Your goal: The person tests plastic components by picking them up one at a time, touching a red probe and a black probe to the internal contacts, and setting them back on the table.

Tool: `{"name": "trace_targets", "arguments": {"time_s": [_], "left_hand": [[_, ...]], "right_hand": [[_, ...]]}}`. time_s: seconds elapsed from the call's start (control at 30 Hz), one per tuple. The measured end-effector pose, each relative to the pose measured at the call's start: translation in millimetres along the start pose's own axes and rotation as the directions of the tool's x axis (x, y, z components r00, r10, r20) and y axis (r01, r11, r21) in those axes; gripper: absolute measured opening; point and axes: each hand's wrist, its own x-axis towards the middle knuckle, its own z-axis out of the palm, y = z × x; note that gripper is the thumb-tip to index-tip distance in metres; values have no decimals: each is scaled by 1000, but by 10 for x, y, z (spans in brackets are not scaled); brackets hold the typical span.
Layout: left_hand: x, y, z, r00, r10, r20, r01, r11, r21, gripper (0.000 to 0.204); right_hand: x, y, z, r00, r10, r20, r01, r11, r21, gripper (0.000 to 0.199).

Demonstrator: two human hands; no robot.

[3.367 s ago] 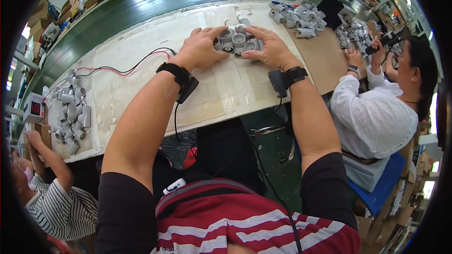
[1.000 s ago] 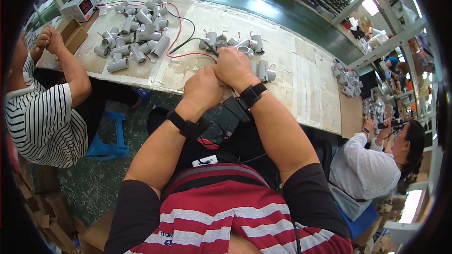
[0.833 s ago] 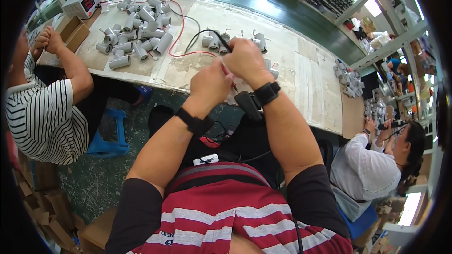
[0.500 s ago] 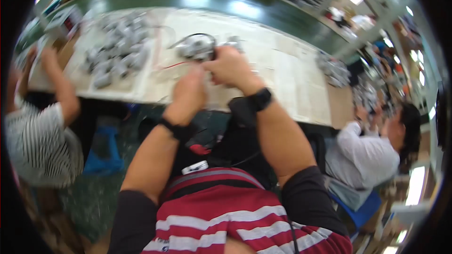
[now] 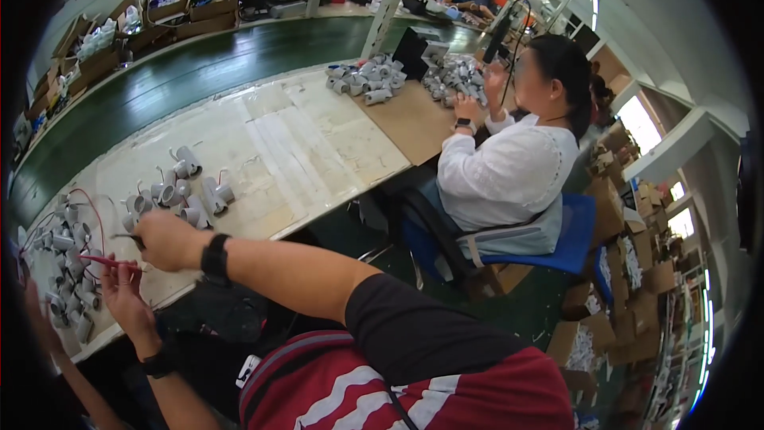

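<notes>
My left hand (image 5: 129,302) is closed, fingers up, around a slim red probe-like stick (image 5: 102,259). A thin red wire (image 5: 97,211) loops over the table close by. Just beside it, my right hand (image 5: 171,240) is closed on a thin dark stick-like tool (image 5: 127,236), mostly hidden by the fingers. Beyond my right hand stands a group of grey cylindrical housings (image 5: 167,191), some with short wires. A larger pile of the same grey housings (image 5: 68,263) lies to the left of both hands.
Another person's hand (image 5: 40,310) reaches in at the far left. On the right, a co-worker in white (image 5: 509,167) sits by more grey parts (image 5: 370,80) and a brown board (image 5: 406,123). A green belt (image 5: 199,64) runs behind the pale table (image 5: 270,143).
My view has swung to the right, so the hands and housings now appear at the left and the co-worker shows fully. Both hands remain close together over the table.
</notes>
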Motion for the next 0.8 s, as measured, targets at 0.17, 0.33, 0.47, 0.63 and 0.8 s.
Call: {"name": "trace_targets", "arguments": {"time_s": [0.17, 0.33, 0.47, 0.63, 0.8], "left_hand": [[0, -285, -43, 975, 129, 181, -182, 931, 317, 26], [103, -307, -32, 971, 102, 217, -166, 939, 300, 24], [80, -316, -182, 976, 103, 193, -159, 940, 303, 23], [251, -391, -336, 957, 157, 244, -244, 890, 384, 14], [164, -81, 382, 978, 100, 181, -147, 952, 270, 15]], "right_hand": [[-425, 162, 314, 986, 78, -144, -60, 990, 126, 6], [-299, 335, 396, 978, 141, -150, -120, 982, 144, 8], [-237, 420, 479, 984, 178, -2, -175, 970, 166, 9], [-173, 239, 368, 976, 216, -17, -207, 953, 222, 18], [-70, 369, -44, 906, 341, 251, -379, 917, 122, 10]]}}
